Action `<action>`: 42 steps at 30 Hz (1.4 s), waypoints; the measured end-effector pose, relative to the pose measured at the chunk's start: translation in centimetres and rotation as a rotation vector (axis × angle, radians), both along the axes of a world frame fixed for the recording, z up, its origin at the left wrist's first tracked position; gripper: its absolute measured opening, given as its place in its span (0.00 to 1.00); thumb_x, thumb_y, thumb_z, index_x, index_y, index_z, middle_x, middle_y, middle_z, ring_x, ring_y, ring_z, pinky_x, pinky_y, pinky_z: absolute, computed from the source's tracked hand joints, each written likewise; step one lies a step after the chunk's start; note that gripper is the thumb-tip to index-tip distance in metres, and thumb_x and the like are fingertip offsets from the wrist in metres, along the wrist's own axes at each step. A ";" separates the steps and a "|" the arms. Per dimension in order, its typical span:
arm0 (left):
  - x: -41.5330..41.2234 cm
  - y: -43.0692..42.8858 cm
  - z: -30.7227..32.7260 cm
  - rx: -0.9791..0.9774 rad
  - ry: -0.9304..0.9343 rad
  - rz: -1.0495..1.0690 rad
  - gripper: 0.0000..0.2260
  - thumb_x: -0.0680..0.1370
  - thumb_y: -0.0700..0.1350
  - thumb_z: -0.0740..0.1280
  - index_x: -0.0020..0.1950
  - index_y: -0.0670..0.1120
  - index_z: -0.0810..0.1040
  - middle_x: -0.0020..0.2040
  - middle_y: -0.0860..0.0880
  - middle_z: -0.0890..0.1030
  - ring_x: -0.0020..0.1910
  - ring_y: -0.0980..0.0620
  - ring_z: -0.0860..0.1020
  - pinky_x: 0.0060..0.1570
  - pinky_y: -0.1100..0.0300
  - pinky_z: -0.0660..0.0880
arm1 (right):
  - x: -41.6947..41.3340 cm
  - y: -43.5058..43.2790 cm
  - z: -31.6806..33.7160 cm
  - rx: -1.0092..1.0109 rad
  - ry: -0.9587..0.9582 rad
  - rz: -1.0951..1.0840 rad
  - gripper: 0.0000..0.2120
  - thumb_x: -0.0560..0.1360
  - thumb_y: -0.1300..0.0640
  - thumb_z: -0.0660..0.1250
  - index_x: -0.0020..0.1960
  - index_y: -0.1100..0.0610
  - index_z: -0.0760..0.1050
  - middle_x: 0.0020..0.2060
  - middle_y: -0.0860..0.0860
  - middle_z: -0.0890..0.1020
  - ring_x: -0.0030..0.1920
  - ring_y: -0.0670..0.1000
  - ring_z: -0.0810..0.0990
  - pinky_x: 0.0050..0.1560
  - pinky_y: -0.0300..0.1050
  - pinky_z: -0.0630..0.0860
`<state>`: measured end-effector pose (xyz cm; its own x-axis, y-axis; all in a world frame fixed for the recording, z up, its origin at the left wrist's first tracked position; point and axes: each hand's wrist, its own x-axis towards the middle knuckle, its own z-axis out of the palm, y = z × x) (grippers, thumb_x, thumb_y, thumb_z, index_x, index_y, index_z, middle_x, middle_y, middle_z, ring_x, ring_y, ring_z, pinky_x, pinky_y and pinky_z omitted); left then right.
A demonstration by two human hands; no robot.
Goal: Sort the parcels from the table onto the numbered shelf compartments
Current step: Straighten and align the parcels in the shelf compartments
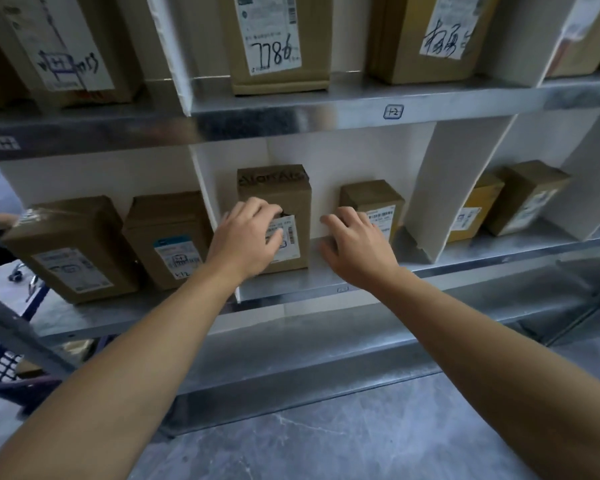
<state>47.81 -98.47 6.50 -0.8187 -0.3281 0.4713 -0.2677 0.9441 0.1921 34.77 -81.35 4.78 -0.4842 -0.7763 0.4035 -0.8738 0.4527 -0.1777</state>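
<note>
A tall brown parcel (278,202) stood upright in the middle compartment (343,161) of the lower shelf (326,275), its printed label facing out, probably so the code could be read at a glance. The left hand (246,237) lay against the front of this parcel, fingers (260,207) curled over the label's top edge; the grip looked like a light steadying hold on the parcel, as if squaring it against the divider at its nine o'clock. At the parcel's three o'clock, apart from it, a shorter parcel (374,199) stood against the back wall. The right hand (357,244) hovered in front of this one with fingers spread and the grip released; whether the fingertips touched the box could not be told. It seemed ready to nudge that box aside or keep it from tipping.

Further out at nine o'clock, past a white divider (201,188), two larger parcels (66,244) leaned in the neighbouring compartment. At three o'clock, beyond another divider (440,188), two small parcels (520,199) sat side by side. At twelve o'clock, the upper shelf (326,109) carried a handwritten tag (393,111) and more boxes, one marked with a handwritten number (274,55). Grey floor (361,427) showed at six o'clock
</note>
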 end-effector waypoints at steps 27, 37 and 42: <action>-8.0 -7.6 -2.3 0.099 0.014 0.249 0.17 0.79 0.44 0.66 0.67 0.42 0.75 0.65 0.40 0.73 0.64 0.39 0.69 0.64 0.50 0.67 | -12.3 -11.9 -1.0 -0.050 -0.430 0.271 0.24 0.79 0.54 0.69 0.74 0.53 0.69 0.75 0.53 0.60 0.63 0.60 0.76 0.62 0.57 0.77; -8.0 -5.7 -2.6 0.043 0.111 0.296 0.15 0.75 0.39 0.71 0.61 0.40 0.79 0.58 0.39 0.77 0.56 0.40 0.73 0.57 0.50 0.73 | -12.9 -11.2 -1.4 -0.078 -0.468 0.365 0.24 0.79 0.58 0.70 0.73 0.56 0.70 0.75 0.55 0.60 0.68 0.59 0.71 0.67 0.55 0.75; -7.5 -5.3 -1.9 0.105 0.057 0.336 0.15 0.75 0.41 0.70 0.61 0.40 0.79 0.59 0.40 0.77 0.58 0.38 0.74 0.58 0.48 0.74 | -13.2 -10.9 -1.3 -0.074 -0.435 0.406 0.25 0.79 0.53 0.69 0.75 0.54 0.68 0.75 0.55 0.61 0.70 0.60 0.69 0.68 0.56 0.72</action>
<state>40.27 -103.79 4.64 -0.6300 -0.6236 0.4628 -0.5462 0.7795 0.3067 21.59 -92.23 3.52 -0.2874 -0.9113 0.2948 -0.8145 0.0706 -0.5759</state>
